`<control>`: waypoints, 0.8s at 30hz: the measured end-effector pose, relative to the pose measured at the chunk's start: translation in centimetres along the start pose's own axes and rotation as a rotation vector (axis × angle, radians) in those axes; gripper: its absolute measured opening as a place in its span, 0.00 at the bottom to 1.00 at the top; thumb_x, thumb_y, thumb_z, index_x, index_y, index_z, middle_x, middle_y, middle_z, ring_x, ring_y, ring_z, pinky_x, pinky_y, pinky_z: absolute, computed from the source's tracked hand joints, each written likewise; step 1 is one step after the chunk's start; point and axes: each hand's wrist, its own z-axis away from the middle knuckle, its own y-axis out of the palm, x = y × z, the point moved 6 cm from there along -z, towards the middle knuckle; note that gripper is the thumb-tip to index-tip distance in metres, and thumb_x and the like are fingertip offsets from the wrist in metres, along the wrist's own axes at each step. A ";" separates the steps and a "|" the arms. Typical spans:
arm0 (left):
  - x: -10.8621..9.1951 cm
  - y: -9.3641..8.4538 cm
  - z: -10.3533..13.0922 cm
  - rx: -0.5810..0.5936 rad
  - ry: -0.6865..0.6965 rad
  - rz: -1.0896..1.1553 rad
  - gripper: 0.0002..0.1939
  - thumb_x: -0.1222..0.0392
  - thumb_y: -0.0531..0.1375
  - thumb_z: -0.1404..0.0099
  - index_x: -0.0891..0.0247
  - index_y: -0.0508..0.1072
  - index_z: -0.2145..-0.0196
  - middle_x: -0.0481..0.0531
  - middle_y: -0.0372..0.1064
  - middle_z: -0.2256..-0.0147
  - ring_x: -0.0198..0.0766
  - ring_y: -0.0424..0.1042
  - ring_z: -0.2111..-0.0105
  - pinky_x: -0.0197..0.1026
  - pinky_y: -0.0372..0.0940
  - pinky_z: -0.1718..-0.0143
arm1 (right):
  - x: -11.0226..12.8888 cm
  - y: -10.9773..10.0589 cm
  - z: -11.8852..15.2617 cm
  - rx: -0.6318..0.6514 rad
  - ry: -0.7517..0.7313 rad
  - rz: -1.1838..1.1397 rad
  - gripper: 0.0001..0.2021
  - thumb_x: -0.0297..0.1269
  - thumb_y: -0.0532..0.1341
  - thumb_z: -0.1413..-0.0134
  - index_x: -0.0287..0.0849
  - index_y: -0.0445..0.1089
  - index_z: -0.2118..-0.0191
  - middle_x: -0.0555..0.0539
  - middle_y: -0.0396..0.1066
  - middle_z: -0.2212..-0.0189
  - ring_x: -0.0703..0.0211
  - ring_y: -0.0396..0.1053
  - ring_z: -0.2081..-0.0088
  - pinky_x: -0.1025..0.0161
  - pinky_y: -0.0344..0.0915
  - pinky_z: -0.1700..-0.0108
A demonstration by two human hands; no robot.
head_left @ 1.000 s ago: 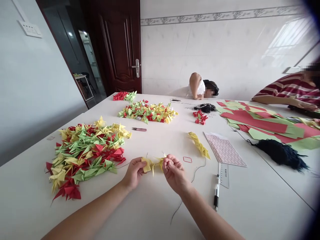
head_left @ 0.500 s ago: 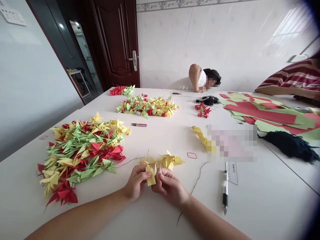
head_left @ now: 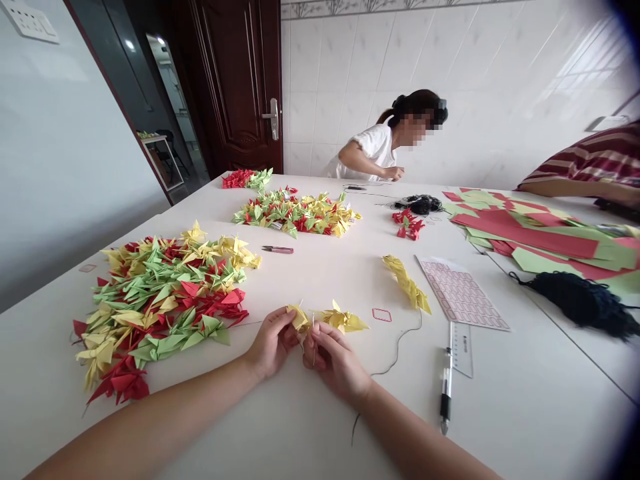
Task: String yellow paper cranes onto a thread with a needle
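Observation:
My left hand (head_left: 275, 345) is closed, pinching a yellow folded paper crane (head_left: 299, 318) between thumb and fingertips. Right beside it, my right hand (head_left: 337, 363) is closed on a thin needle (head_left: 313, 321), which stands upright between thumb and fingers. Just beyond my hands lie more yellow paper cranes (head_left: 345, 319) on the table. A dark thread (head_left: 397, 357) curves over the tabletop and passes by my right wrist. To the left spreads a big pile of red, green and yellow paper cranes (head_left: 165, 287).
Thread snips (head_left: 278, 250) lie past the pile. A yellow crane string (head_left: 406, 283), sticker sheet (head_left: 463, 292), pen (head_left: 447, 393), ruler (head_left: 463, 350) and dark yarn bundle (head_left: 575, 300) are to the right. Paper strips (head_left: 530, 233) cover the far right. A person in white (head_left: 373, 150) sits opposite.
My left hand has raised and tilted the yellow crane; the needle stays in my right hand. The person opposite has sat up from leaning low over the table edge.

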 end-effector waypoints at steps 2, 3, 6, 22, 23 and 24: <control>-0.1 0.1 -0.4 0.036 -0.008 -0.024 0.17 0.55 0.67 0.46 0.65 0.63 0.81 0.40 0.48 0.84 0.28 0.50 0.82 0.33 0.53 0.77 | 0.1 -0.2 -0.2 -0.014 0.004 0.010 0.17 0.47 0.62 0.49 0.43 0.59 0.78 0.58 0.51 0.87 0.69 0.44 0.82 0.64 0.42 0.75; -0.2 0.1 -0.6 0.048 -0.008 -0.028 0.18 0.55 0.67 0.46 0.65 0.62 0.81 0.40 0.48 0.85 0.28 0.50 0.82 0.34 0.53 0.77 | 0.1 -0.3 -0.3 -0.022 0.005 0.015 0.17 0.47 0.62 0.49 0.43 0.58 0.78 0.58 0.50 0.87 0.69 0.44 0.82 0.64 0.42 0.75; -0.6 -0.1 -1.1 0.057 0.015 -0.017 0.20 0.53 0.67 0.46 0.65 0.61 0.81 0.40 0.47 0.85 0.28 0.50 0.82 0.33 0.53 0.77 | 0.1 -0.3 -0.5 -0.054 0.008 0.025 0.17 0.46 0.62 0.48 0.43 0.58 0.79 0.58 0.50 0.87 0.69 0.44 0.82 0.64 0.43 0.75; -0.8 -1.2 -1.6 -0.018 -0.043 0.019 0.24 0.53 0.69 0.51 0.63 0.56 0.81 0.36 0.38 0.85 0.25 0.38 0.83 0.31 0.46 0.82 | 0.3 -0.8 -1.1 -0.111 -0.137 0.073 0.18 0.50 0.62 0.47 0.42 0.63 0.77 0.53 0.59 0.79 0.68 0.49 0.79 0.65 0.46 0.75; -0.7 -1.3 -1.6 -0.030 -0.045 0.032 0.25 0.53 0.69 0.50 0.62 0.54 0.81 0.36 0.38 0.85 0.25 0.39 0.83 0.31 0.47 0.82 | 0.3 -0.8 -1.2 -0.102 -0.146 0.091 0.17 0.50 0.62 0.47 0.42 0.65 0.75 0.53 0.60 0.80 0.69 0.49 0.79 0.66 0.45 0.76; -0.7 -1.3 -1.7 -0.037 -0.050 0.044 0.26 0.53 0.69 0.50 0.62 0.53 0.81 0.36 0.38 0.85 0.25 0.40 0.83 0.31 0.48 0.81 | 0.2 -0.8 -1.2 -0.085 -0.148 0.115 0.16 0.50 0.61 0.46 0.42 0.67 0.73 0.53 0.61 0.80 0.69 0.48 0.80 0.66 0.45 0.76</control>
